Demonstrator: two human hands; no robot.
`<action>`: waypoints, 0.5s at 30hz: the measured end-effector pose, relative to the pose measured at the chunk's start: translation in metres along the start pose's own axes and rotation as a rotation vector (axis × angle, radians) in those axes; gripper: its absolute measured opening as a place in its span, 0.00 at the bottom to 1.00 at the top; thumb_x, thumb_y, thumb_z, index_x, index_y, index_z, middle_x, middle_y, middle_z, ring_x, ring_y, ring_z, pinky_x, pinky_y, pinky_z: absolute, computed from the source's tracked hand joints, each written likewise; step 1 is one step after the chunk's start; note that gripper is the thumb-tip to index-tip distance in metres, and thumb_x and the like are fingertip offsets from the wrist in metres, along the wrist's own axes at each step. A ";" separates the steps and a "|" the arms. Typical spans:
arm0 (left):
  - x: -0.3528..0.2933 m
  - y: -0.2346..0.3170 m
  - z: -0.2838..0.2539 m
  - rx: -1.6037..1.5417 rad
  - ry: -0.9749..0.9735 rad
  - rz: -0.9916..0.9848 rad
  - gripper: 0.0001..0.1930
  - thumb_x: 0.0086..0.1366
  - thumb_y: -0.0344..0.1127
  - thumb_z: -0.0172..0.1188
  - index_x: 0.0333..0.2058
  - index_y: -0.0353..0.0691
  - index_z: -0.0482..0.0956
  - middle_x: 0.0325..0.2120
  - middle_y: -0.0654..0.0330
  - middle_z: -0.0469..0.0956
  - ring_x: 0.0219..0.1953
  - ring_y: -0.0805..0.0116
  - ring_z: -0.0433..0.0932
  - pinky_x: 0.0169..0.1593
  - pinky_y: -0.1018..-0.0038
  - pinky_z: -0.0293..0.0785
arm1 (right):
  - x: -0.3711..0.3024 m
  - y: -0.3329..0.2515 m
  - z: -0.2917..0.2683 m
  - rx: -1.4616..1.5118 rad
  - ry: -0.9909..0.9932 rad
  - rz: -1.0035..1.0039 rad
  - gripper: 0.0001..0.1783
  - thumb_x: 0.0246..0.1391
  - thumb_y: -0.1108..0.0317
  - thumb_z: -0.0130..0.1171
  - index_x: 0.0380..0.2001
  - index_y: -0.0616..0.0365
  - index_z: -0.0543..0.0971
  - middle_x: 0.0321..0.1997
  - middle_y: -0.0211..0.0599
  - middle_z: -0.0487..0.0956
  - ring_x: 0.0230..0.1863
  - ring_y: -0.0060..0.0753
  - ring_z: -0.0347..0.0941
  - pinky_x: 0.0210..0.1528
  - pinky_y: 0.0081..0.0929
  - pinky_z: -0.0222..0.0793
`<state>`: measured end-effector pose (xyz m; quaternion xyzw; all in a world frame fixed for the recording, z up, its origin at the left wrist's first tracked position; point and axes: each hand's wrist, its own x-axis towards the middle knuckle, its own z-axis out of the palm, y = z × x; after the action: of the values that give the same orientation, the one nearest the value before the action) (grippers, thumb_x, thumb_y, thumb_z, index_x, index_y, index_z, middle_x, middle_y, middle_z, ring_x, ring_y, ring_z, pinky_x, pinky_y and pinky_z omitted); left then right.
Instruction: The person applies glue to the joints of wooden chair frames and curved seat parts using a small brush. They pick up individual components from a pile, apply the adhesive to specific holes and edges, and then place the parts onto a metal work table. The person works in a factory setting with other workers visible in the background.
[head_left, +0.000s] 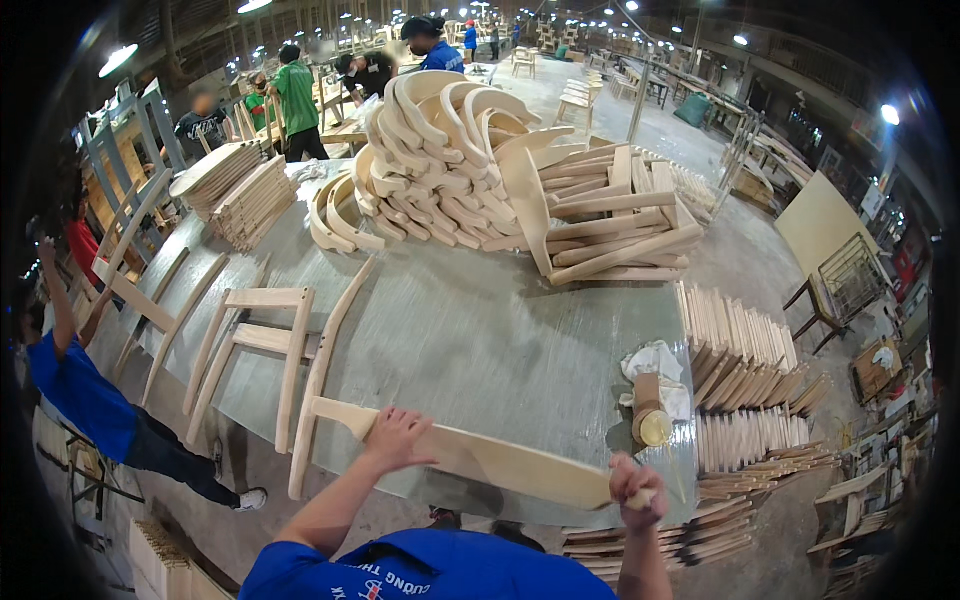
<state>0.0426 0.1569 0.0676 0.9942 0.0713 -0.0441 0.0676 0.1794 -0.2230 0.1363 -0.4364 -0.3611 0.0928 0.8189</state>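
I hold a long curved pale wooden chair part [480, 455] across the near edge of the grey table [480, 330]. My left hand [395, 438] grips it near its left end. My right hand [635, 488] is closed around its right end. A partly assembled chair frame [262, 345] lies flat on the table to the left, next to a long curved rail [325, 375]. A roll of brown tape with a pale cloth [652, 395] sits just beyond my right hand.
Heaps of curved wooden backs [440, 150] and straight legs [610, 225] fill the far table. Stacks of small slats [740, 350] stand at the right. A person in blue [90, 395] works at left; other workers stand far behind.
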 end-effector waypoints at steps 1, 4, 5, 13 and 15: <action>-0.009 0.012 0.007 0.039 0.161 0.023 0.34 0.43 0.64 0.63 0.44 0.47 0.75 0.36 0.57 0.74 0.46 0.60 0.70 0.49 0.63 0.61 | -0.007 -0.003 -0.005 -0.033 0.027 0.010 0.20 0.49 0.49 0.44 0.16 0.53 0.66 0.11 0.30 0.65 0.17 0.27 0.58 0.50 0.40 0.57; -0.002 0.014 0.008 0.090 0.251 0.009 0.29 0.42 0.62 0.64 0.35 0.46 0.77 0.28 0.59 0.73 0.38 0.63 0.71 0.43 0.66 0.62 | -0.019 -0.008 -0.002 -0.083 0.047 0.045 0.19 0.47 0.50 0.44 0.14 0.53 0.66 0.11 0.30 0.65 0.22 0.30 0.60 0.54 0.41 0.54; 0.000 0.012 0.007 0.096 0.221 -0.007 0.27 0.42 0.61 0.65 0.33 0.46 0.76 0.26 0.60 0.72 0.36 0.63 0.71 0.41 0.66 0.62 | -0.014 -0.007 0.003 -0.088 0.015 0.037 0.19 0.44 0.51 0.45 0.13 0.53 0.66 0.12 0.31 0.66 0.24 0.31 0.62 0.55 0.42 0.53; 0.031 -0.017 0.013 -0.036 0.248 -0.191 0.19 0.49 0.51 0.64 0.33 0.44 0.73 0.29 0.59 0.74 0.37 0.60 0.74 0.39 0.64 0.70 | 0.006 0.017 -0.016 -0.156 0.044 0.709 0.16 0.53 0.61 0.52 0.17 0.59 0.72 0.18 0.33 0.73 0.25 0.30 0.70 0.45 0.32 0.65; 0.037 -0.024 0.022 -0.079 0.202 -0.146 0.17 0.51 0.45 0.63 0.36 0.44 0.72 0.30 0.58 0.74 0.37 0.59 0.75 0.37 0.63 0.72 | 0.032 0.047 -0.030 -0.413 0.026 0.815 0.07 0.53 0.71 0.54 0.24 0.61 0.74 0.22 0.33 0.75 0.28 0.25 0.72 0.36 0.24 0.69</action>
<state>0.0740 0.1822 0.0391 0.9823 0.1514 0.0545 0.0959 0.2299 -0.1987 0.1049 -0.6982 -0.1603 0.3280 0.6158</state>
